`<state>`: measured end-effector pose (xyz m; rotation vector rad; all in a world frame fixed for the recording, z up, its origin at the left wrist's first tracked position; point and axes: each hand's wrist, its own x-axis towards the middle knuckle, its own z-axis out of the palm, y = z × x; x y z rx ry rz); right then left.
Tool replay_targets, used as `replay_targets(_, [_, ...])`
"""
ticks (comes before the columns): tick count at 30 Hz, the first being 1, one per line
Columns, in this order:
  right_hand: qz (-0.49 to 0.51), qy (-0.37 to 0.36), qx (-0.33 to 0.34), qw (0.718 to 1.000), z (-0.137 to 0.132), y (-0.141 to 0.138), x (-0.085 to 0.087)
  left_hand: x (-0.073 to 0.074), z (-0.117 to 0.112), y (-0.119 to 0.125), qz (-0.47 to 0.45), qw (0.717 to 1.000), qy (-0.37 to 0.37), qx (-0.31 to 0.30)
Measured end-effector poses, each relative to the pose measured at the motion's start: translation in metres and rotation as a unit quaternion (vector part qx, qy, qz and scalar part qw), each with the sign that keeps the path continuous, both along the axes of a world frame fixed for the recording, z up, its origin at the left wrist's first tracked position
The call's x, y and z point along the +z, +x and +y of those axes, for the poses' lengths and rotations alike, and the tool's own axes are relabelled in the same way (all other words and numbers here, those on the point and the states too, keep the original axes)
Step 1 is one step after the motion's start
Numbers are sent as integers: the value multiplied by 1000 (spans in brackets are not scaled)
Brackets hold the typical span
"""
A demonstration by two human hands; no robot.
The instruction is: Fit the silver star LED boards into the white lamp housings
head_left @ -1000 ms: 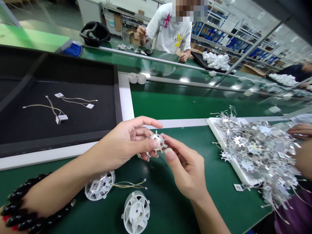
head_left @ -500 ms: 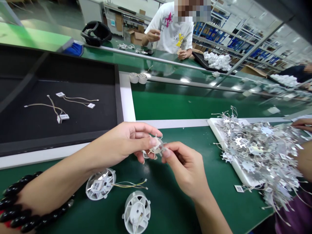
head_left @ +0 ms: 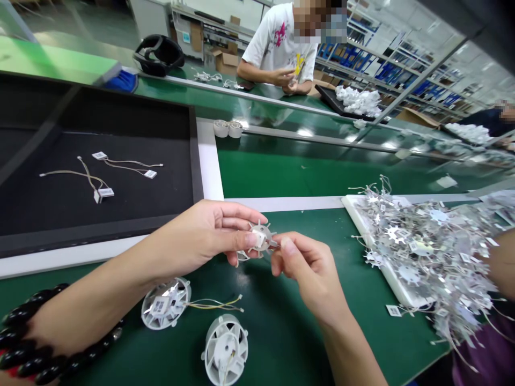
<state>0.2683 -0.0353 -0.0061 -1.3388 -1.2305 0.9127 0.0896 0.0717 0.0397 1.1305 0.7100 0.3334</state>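
My left hand (head_left: 219, 233) is closed on a small star-shaped metal plate (head_left: 263, 238) with a white square piece at its middle, thumb on top and fingers beneath. At the plate's right edge, my right hand (head_left: 308, 271) pinches what looks like a thin wire between thumb and forefinger; the fingertips hide most of it. Below my left forearm lies a round white fan-like housing (head_left: 167, 303) bearing a label square, its wires (head_left: 215, 304) stretching right. Nearer to me stands another white housing (head_left: 226, 348) with spokes and a short wire at its centre.
At right, a white foam tray (head_left: 378, 257) carries a heap of star-shaped plates (head_left: 426, 246) with wires. A black tray (head_left: 161, 214) at left holds labelled wired pieces (head_left: 104, 193). Two white rings (head_left: 228, 128) stand behind. Across the bench sits a co-worker (head_left: 277, 48); another person's arm (head_left: 502, 262) is at right.
My right fingers have shifted slightly right, off the plate's edge. The plate has turned to show more of its face. The co-worker's hands opposite have come together; the hand at far right has left view.
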Motion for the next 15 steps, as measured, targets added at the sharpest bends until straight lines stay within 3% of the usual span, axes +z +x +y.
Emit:
replay_targets(10, [9,-78,-18,997,4,1,0,-17,5,1,36,994,101,-26])
replay_targets(13, [3,-93,-28,995,5,3,-2,-19,8,-2,63,982,172,-49])
replay_targets(15, [4,-99,-35,994,5,4,-2,-20,8,-7,94,960,256,-70])
